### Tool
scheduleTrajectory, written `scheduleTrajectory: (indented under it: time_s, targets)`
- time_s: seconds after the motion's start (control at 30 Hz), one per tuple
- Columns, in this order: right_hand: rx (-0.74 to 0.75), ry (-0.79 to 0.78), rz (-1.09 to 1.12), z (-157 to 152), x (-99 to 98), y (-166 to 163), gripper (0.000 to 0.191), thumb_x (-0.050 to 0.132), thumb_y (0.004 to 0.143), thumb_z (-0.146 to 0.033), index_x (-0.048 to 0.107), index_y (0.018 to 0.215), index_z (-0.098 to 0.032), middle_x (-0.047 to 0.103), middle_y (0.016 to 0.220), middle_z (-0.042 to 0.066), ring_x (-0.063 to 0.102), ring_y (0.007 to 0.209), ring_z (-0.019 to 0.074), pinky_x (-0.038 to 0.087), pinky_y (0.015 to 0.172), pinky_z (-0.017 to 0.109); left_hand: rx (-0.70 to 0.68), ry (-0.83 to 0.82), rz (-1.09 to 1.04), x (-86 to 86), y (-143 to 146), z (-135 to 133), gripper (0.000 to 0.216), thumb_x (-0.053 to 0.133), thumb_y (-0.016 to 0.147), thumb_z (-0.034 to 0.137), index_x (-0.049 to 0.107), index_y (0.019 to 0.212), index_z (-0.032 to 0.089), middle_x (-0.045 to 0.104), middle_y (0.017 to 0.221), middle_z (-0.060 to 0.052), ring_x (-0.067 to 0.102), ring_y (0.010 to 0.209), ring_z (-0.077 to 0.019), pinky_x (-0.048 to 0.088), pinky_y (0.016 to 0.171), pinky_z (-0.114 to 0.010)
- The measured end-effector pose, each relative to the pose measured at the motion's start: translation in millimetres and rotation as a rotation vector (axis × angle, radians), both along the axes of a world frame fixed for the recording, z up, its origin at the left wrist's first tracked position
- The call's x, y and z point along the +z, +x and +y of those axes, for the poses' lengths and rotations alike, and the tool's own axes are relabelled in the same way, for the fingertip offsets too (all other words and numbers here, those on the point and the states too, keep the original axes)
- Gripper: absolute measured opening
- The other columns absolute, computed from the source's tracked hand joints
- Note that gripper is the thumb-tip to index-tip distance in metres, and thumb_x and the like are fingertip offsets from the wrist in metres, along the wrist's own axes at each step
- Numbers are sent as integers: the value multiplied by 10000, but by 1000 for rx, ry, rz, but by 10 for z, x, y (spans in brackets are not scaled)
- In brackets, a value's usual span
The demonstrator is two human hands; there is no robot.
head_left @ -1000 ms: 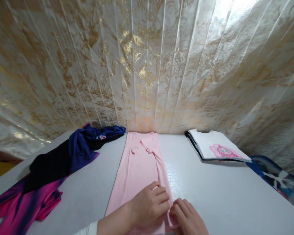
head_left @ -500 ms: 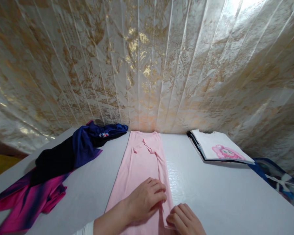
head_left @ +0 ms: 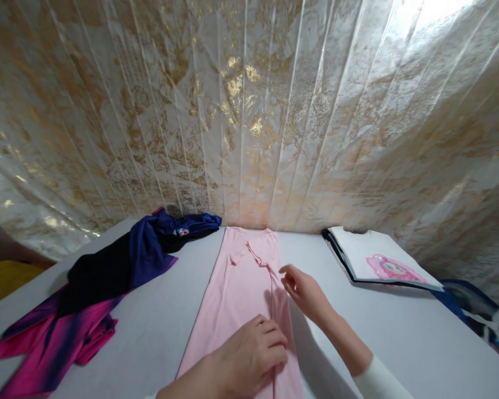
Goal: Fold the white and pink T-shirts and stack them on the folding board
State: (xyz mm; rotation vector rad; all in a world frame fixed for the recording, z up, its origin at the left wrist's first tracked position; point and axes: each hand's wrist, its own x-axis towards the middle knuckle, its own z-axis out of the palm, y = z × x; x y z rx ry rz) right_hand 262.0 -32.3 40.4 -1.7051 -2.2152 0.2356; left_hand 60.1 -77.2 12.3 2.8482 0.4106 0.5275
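Pressing flat on the pink garment (head_left: 241, 277) at the bottom middle of the frame, the left hand (head_left: 249, 354) has its fingers loosely spread and grips nothing; I'd guess it's just pinning the long folded strip so it doesn't slide on the smooth table (head_left: 357, 332). The right hand (head_left: 305, 291) sits higher at the strip's right edge, fingers half curled onto the fold, but I can't tell if any cloth is pinched. Loose dark clothes (head_left: 108, 277) lie left and a folded white shirt (head_left: 374, 257) right, both apart from it.

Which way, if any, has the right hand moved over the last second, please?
Yes: the right hand slid along the pink garment toward the curtain, away from the left hand.
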Motion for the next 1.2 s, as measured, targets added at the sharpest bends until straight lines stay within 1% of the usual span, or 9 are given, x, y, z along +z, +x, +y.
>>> scheduleTrajectory:
  time_s: [0.13, 0.27, 0.37, 0.5, 0.63, 0.9, 1.03, 1.13, 1.2]
  targets:
    - [-40, -51, -72, 739, -16, -300, 249, 565, 927, -217, 551, 1170, -165, 677, 1009, 58, 648, 870, 163, 501, 760, 276, -89, 47, 18, -121, -25, -40, 135, 687, 858, 199, 553, 864, 201, 662, 1022, 17, 552, 924, -141, 376, 819, -273]
    - [-93, -132, -159, 1037, -147, -503, 297, 580, 941, -345, 583, 1180, -169, 623, 1158, 72, 635, 957, 194, 544, 818, 393, -75, 59, -17, -264, -39, -33, 115, 624, 928, 251, 564, 839, 210, 663, 987, 6, 545, 924, -143, 363, 801, -278]
    - [-125, -151, -201, 1065, -187, -507, 309, 583, 940, -350, 579, 1195, -175, 611, 1186, 74, 629, 984, 202, 544, 834, 408, -77, 55, -40, -310, -27, -23, 141, 586, 952, 272, 564, 830, 204, 660, 985, 1, 541, 935, -140, 362, 798, -270]
    - [-154, -142, -232, 1042, -215, -500, 308, 575, 945, -351, 577, 1193, -170, 623, 1157, 70, 636, 962, 196, 546, 825, 403, -54, 10, -46, -289, -4, -33, 117, 540, 965, 240, 567, 856, 209, 661, 993, -11, 546, 940, -146, 369, 819, -272]
    - [-183, -151, -244, 1044, -248, -544, 316, 581, 941, -352, 576, 1199, -171, 615, 1176, 75, 632, 976, 201, 545, 830, 406, -45, -27, -33, -270, 3, -47, 74, 565, 941, 213, 562, 868, 218, 678, 986, -11, 558, 948, -157, 383, 819, -282]
    - [-236, -114, -162, 1130, -202, -517, 315, 580, 942, -351, 575, 1203, -175, 608, 1192, 77, 627, 991, 204, 542, 839, 412, -50, -42, -36, -281, 11, -41, 79, 572, 928, 202, 554, 851, 211, 688, 956, -3, 581, 942, -153, 398, 828, -286]
    - [-190, -103, -110, 1135, -222, -511, 315, 592, 934, -360, 583, 1182, -166, 621, 1154, 68, 637, 951, 195, 552, 807, 400, -71, -72, -36, -289, 10, -46, 115, 554, 945, 231, 574, 833, 212, 704, 980, 4, 606, 932, -145, 397, 852, -287]
    - [-121, -43, -72, 1105, -201, -450, 240, 519, 974, -307, 598, 1138, -151, 647, 1100, 71, 640, 935, 178, 534, 814, 358, -48, -111, -66, -242, -14, -62, 92, 514, 961, 240, 598, 928, 220, 707, 1070, 4, 620, 988, -145, 382, 924, -300]
    - [-77, 14, -57, 1050, -206, -387, 254, 392, 1006, -210, 590, 1151, -143, 651, 1127, 94, 629, 993, 165, 497, 853, 307, 24, -125, -73, -189, -39, -76, 171, 519, 950, 269, 584, 1096, 209, 644, 1251, -43, 581, 1130, -180, 363, 988, -336]
